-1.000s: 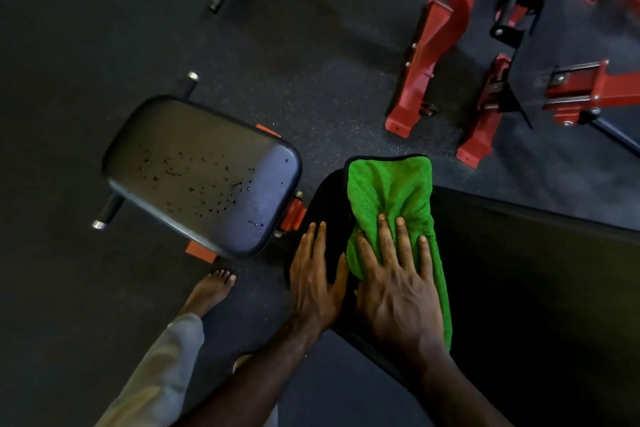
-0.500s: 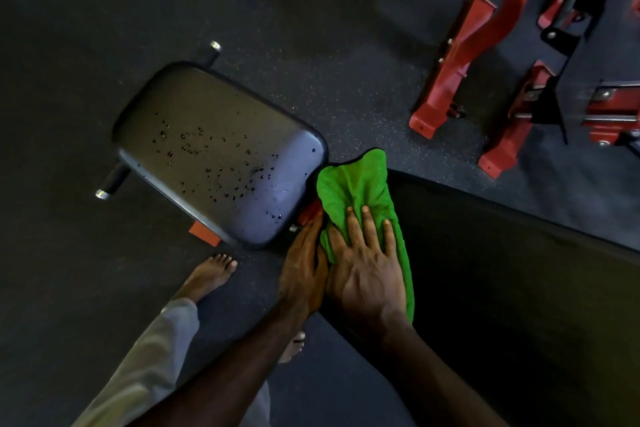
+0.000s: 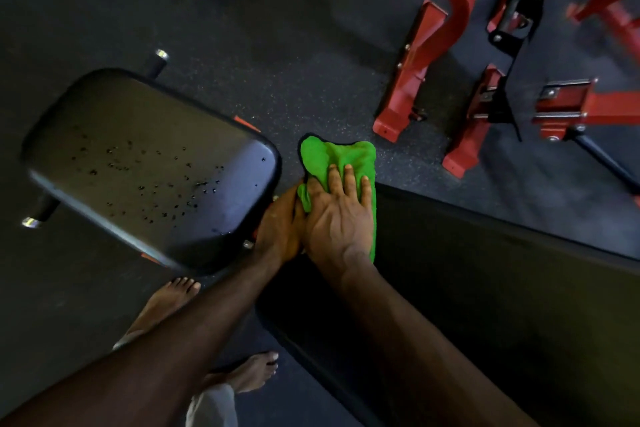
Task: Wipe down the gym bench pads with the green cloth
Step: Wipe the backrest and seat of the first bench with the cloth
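Since half a second ago the green cloth (image 3: 341, 163) has slid further up to the narrow end of the long black back pad (image 3: 485, 295), its far edge now bunched and hanging past the pad's tip over the dark rubber floor (image 3: 277, 45). One cloth is in view and two hands work at it: the right hand (image 3: 337, 218) lies flat on top with fingers spread and straight, pressing the cloth onto the pad rather than gripping it; the left hand (image 3: 280, 229) sits just beside it, touching it, fingers curled down at the pad's edge, and whether they pinch the cloth I cannot tell. Two pads show; the separate seat pad (image 3: 149, 166) to the left carries many small droplets. Two bare feet stand below, and several red machine frames (image 3: 426, 55) stand beyond.
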Demonstrator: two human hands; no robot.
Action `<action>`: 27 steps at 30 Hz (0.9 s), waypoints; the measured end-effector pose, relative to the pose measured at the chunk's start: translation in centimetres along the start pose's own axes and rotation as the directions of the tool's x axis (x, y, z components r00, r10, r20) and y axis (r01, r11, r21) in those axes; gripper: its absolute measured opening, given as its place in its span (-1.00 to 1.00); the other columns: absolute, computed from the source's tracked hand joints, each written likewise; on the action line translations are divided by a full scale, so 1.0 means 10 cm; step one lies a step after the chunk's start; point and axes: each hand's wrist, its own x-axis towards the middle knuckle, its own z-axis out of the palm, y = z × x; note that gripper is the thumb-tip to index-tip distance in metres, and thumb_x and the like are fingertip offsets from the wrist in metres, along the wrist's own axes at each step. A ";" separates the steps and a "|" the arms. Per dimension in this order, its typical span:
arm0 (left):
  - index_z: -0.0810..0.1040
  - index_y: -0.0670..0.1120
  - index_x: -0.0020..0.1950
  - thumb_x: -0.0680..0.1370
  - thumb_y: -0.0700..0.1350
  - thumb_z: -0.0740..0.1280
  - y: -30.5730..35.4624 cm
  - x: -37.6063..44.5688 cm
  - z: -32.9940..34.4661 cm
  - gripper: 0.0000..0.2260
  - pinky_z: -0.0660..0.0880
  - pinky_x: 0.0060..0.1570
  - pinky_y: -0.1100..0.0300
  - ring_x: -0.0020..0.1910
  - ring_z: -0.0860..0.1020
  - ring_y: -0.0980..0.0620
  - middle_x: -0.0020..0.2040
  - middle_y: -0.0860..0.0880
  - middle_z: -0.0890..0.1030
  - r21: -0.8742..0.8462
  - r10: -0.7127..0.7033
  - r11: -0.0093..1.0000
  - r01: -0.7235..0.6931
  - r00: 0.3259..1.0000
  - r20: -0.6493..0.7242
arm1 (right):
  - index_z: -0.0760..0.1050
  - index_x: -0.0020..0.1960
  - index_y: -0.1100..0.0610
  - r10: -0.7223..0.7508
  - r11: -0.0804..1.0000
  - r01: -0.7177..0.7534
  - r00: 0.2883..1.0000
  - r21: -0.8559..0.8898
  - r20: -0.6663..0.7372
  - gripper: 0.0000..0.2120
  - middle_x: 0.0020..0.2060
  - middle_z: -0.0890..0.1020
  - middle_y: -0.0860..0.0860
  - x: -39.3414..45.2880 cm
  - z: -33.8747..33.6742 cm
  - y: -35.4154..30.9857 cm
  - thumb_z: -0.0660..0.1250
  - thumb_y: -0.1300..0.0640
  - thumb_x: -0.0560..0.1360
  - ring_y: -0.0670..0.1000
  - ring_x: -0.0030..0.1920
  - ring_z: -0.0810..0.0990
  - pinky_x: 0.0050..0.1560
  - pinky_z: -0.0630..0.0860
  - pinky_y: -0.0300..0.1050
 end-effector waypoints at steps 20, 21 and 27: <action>0.55 -0.08 0.41 0.54 0.20 -0.13 1.61 -0.53 0.82 -0.32 0.10 0.56 0.04 0.54 0.38 -0.07 0.39 -0.13 0.58 0.206 0.324 0.911 -0.356 0.930 0.174 | 0.38 0.42 -0.06 0.270 0.960 -0.280 0.931 -0.005 -0.246 -0.67 0.21 0.55 0.03 -1.34 -0.98 1.50 0.10 -0.12 0.71 0.12 0.25 0.50 0.37 0.26 0.06; 0.56 -0.08 0.38 0.55 0.19 -0.11 1.74 -0.62 0.89 -0.34 0.12 0.56 0.02 0.52 0.40 -0.09 0.37 -0.14 0.60 0.193 0.357 0.901 -0.388 0.917 0.179 | 0.38 0.42 -0.06 0.281 0.956 -0.293 0.923 -0.008 -0.262 -0.66 0.22 0.54 0.02 -1.47 -1.05 1.59 0.11 -0.13 0.71 0.12 0.27 0.49 0.40 0.24 0.05; 0.60 -0.11 0.32 0.59 0.14 -0.01 2.35 -1.05 1.23 -0.44 0.30 0.51 -0.07 0.43 0.49 -0.15 0.29 -0.17 0.64 0.075 0.478 0.864 -0.498 0.858 0.185 | 0.29 0.52 -0.07 0.341 0.935 -0.354 0.893 0.009 -0.295 -0.60 0.45 0.41 0.07 -2.11 -1.38 2.03 0.07 -0.16 0.73 0.14 0.50 0.35 0.60 0.09 0.12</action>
